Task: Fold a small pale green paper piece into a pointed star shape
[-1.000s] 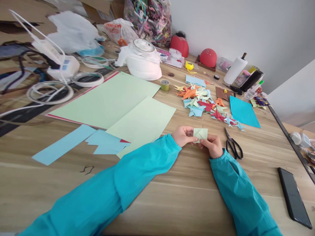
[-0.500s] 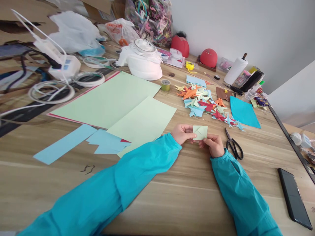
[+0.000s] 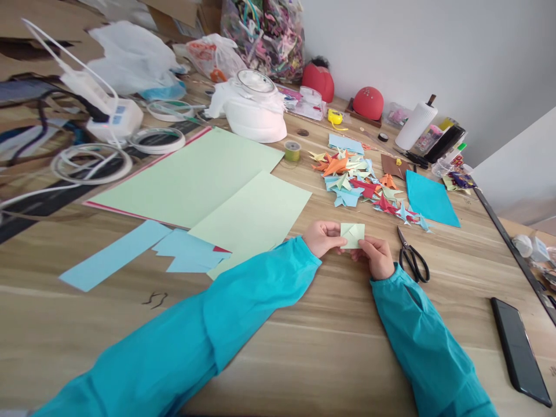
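Observation:
A small pale green folded paper (image 3: 353,235) is held just above the wooden table (image 3: 304,347) between both hands. My left hand (image 3: 321,237) pinches its left edge with closed fingers. My right hand (image 3: 377,257) grips its lower right corner, fingers curled. Both arms wear teal sleeves. Black scissors (image 3: 412,260) lie just right of my right hand. A heap of folded paper figures (image 3: 356,179) in orange, red, blue and green sits beyond the hands.
Large pale green sheets (image 3: 208,179) and light blue paper strips (image 3: 130,252) lie to the left. A teal sheet (image 3: 428,197), a black phone (image 3: 519,350), a white pot (image 3: 252,107), a thread spool (image 3: 292,150), tape rolls and cables crowd the far side.
The folded green paper has shifted slightly in the fingers; the hands stay in nearly the same place.

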Motion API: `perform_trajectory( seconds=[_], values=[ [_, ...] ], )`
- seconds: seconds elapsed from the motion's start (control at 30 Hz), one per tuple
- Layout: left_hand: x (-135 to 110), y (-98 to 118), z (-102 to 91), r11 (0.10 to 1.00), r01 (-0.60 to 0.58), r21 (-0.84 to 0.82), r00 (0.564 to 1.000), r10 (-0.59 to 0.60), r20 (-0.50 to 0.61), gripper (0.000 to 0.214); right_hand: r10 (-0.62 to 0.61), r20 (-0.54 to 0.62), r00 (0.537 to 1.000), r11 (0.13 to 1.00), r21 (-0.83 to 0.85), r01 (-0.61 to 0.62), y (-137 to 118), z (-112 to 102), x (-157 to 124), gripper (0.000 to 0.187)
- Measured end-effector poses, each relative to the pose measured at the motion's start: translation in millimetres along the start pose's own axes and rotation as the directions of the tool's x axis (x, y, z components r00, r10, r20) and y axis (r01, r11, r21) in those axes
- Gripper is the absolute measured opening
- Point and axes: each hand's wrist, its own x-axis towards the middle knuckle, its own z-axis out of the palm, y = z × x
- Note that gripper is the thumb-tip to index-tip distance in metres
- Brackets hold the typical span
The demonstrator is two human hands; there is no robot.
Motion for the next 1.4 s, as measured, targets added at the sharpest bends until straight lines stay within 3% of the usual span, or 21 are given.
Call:
perform_trajectory(
  seconds=[0.67,0.9,1.23,1.4],
  values=[
    [2,-6,-2.5,0.989,-0.012,-0.146,0.999,0.017,0.038,0.018,-0.041,-0.022,0.999,0.992,-0.119,0.039,-3,1,1,0.034],
    [3,-7,0.9,0.985,-0.096,0.145,0.987,0.112,-0.112,0.032,-0.076,0.082,0.994,0.954,-0.285,0.096,-14,9,-4,0.039],
    [4,-14,-2.1,0.998,-0.057,-0.001,0.996,0.057,-0.072,0.025,-0.040,0.139,0.990,0.965,-0.251,0.074,-14,7,-4,0.037],
    [2,-13,-0.1,0.982,-0.120,0.145,0.973,0.146,-0.179,0.022,-0.070,0.180,0.981,0.948,-0.294,0.121,-15,8,-6,0.037]
  ],
)
